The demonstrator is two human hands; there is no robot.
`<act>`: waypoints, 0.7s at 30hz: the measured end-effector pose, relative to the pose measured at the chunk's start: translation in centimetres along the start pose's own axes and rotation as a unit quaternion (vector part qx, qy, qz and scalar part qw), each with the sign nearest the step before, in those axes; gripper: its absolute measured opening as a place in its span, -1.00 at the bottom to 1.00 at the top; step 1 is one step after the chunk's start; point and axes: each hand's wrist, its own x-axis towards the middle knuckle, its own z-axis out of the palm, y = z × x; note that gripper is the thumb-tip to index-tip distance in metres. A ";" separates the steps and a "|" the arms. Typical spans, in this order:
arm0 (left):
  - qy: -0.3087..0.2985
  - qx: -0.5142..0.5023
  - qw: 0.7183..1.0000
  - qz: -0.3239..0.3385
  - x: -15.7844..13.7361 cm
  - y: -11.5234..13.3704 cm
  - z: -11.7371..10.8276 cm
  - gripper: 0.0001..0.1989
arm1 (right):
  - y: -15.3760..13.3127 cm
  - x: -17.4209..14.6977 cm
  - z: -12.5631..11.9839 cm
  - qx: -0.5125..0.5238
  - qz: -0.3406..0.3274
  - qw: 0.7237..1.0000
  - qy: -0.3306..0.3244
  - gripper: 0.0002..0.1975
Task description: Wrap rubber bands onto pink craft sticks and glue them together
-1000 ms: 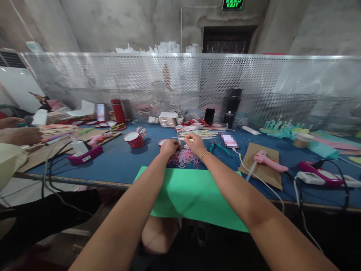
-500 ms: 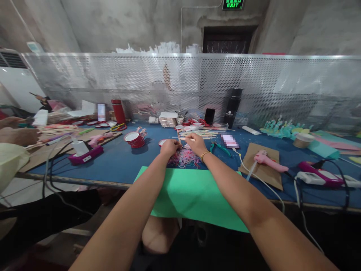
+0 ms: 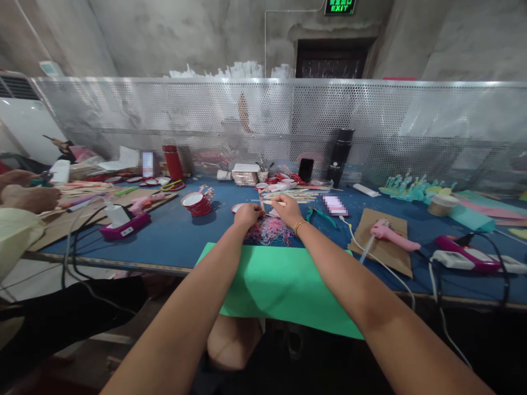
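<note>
Over a tangled pile of pink, blue and purple threads (image 3: 272,229), my two hands work close together. My left hand (image 3: 248,216) has its fingers pinched at the pile's left edge; what is between them is too small to make out. Opposite it, my right hand (image 3: 287,209) is closed on a thin pale stick (image 3: 267,202) whose end points left toward the other hand. Behind the hands lie several pale wooden sticks (image 3: 294,194). A green sheet (image 3: 284,285) spans the table's front edge beneath my forearms.
Left stand a red-and-white round tub (image 3: 195,204) and a purple power strip (image 3: 125,225); a co-worker's hands (image 3: 28,192) are beyond. Right lie teal pliers (image 3: 321,217), a phone (image 3: 335,205) and a pink glue gun (image 3: 395,235) on cardboard (image 3: 368,219). A black bottle (image 3: 341,158) stands behind.
My hands stay almost where they were, pinched over the threads. At the far left, the co-worker's hands have shifted slightly.
</note>
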 end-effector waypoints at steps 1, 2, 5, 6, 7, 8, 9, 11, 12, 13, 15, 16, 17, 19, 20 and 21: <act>0.001 -0.001 1.000 -0.001 0.0 0.0 0.0 -0.75 | 0.0 0.0 0.0 -0.001 -0.001 1.000 0.003 -0.88; 0.002 -0.002 1.000 -0.003 0.0 0.0 0.0 -0.75 | 0.0 0.0 0.0 -0.001 -0.003 1.000 0.004 -0.88; 0.001 -0.003 1.000 -0.007 0.0 0.0 0.0 -0.74 | -0.1 0.0 0.2 -0.002 -0.006 1.000 -0.002 -0.87; 0.000 -0.001 1.000 -0.007 0.0 0.1 0.0 -0.74 | -0.1 0.0 0.2 -0.002 -0.006 1.000 -0.006 -0.87; -0.001 0.000 1.000 -0.005 -0.1 0.1 -0.1 -0.74 | -0.1 0.1 0.2 -0.001 -0.005 1.000 -0.010 -0.87; -0.001 0.001 1.000 -0.002 -0.1 0.1 -0.1 -0.74 | 0.0 0.1 0.2 -0.001 -0.003 1.000 -0.012 -0.87; -0.001 0.002 1.000 0.000 -0.1 0.1 -0.1 -0.75 | 0.1 0.1 0.2 -0.001 0.001 1.000 -0.012 -0.87; -0.001 0.000 1.000 0.002 -0.1 0.1 -0.1 -0.75 | 0.2 0.1 0.1 -0.002 0.009 1.000 -0.005 -0.87; -0.002 -0.002 1.000 0.001 -0.1 0.1 -0.1 -0.76 | 0.2 0.1 0.0 -0.003 0.013 1.000 -0.001 -0.87; -0.004 -0.004 1.000 -0.001 -0.1 0.1 -0.1 -0.76 | 0.2 0.1 0.0 -0.003 0.016 1.000 0.003 -0.87; -0.007 -0.004 1.000 -0.005 -0.1 0.2 -0.1 -0.76 | 0.0 0.0 -0.1 -0.002 0.016 1.000 0.001 -0.86; -0.008 -0.003 1.000 -0.007 -0.1 0.2 -0.1 -0.76 | -0.1 0.0 -0.1 -0.003 0.013 1.000 -0.003 -0.86; -0.008 -0.001 1.000 -0.008 -0.2 0.2 -0.1 -0.76 | -0.2 0.0 0.0 -0.004 0.009 1.000 -0.008 -0.86; -0.004 0.004 1.000 -0.007 -0.2 0.2 -0.2 -0.76 | -0.4 -0.1 0.0 -0.006 0.004 1.000 -0.014 -0.86; -0.003 0.006 1.000 -0.006 -0.2 0.2 -0.2 -0.76 | -0.4 -0.1 0.0 -0.006 0.005 1.000 -0.015 -0.86; -0.002 0.007 1.000 -0.006 -0.2 0.3 -0.2 -0.76 | -0.3 -0.1 -0.1 -0.008 0.008 1.000 -0.013 -0.87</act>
